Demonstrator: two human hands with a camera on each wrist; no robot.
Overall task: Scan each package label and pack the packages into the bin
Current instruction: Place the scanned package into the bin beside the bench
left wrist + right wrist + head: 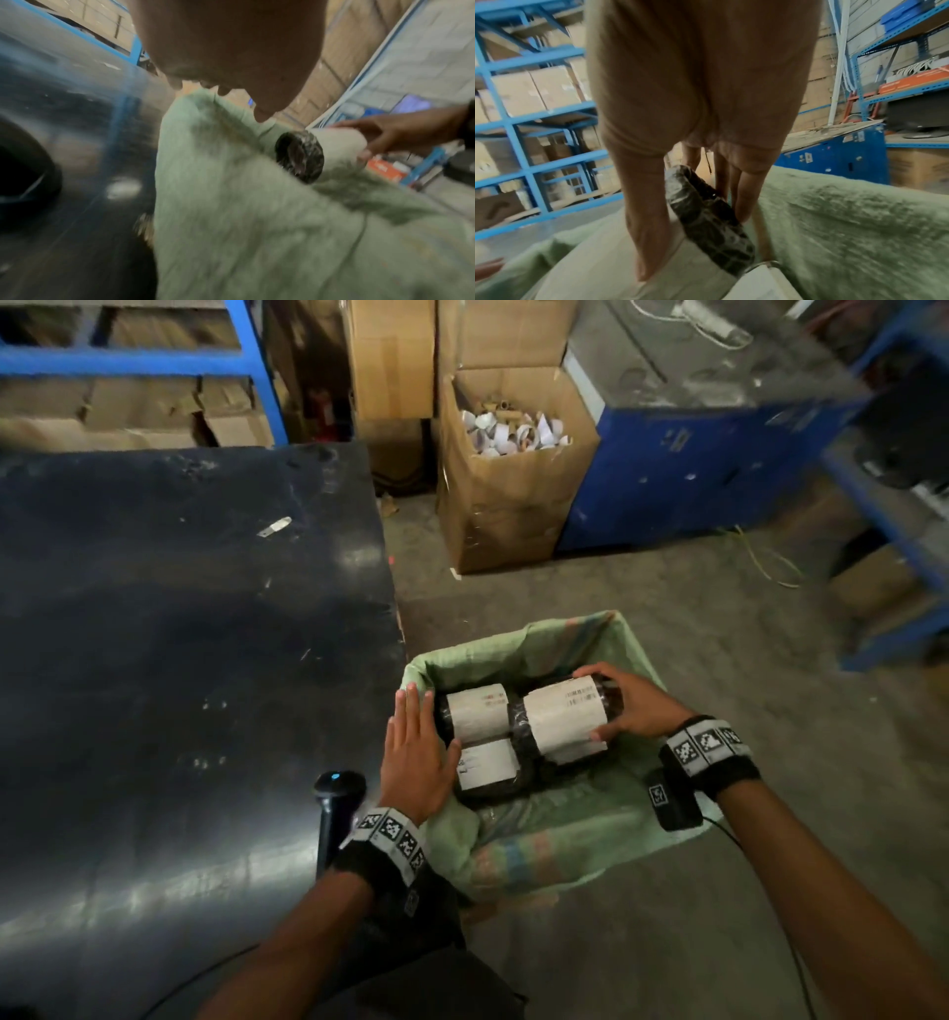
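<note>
A bin lined with a green woven sack (518,639) stands on the floor right of the table. In it lie three black-wrapped roll packages with white labels: one at the upper left (480,713), one below it (488,765), and a larger one on the right (562,716). My right hand (626,706) grips the right package's end, thumb on its label; the right wrist view shows the fingers (741,194) curled round its black end (706,213). My left hand (421,742) lies flat with straight fingers at the bin's left rim, its thumb against the left packages. The left wrist view shows the sack (231,203) and the gripped package (300,156).
A black handheld scanner (336,791) lies on the dark table (179,634) beside my left wrist. Beyond the bin stand an open cardboard box of paper scraps (513,469), a blue machine (693,469) and blue shelving (883,505). Bare concrete floor lies right of the bin.
</note>
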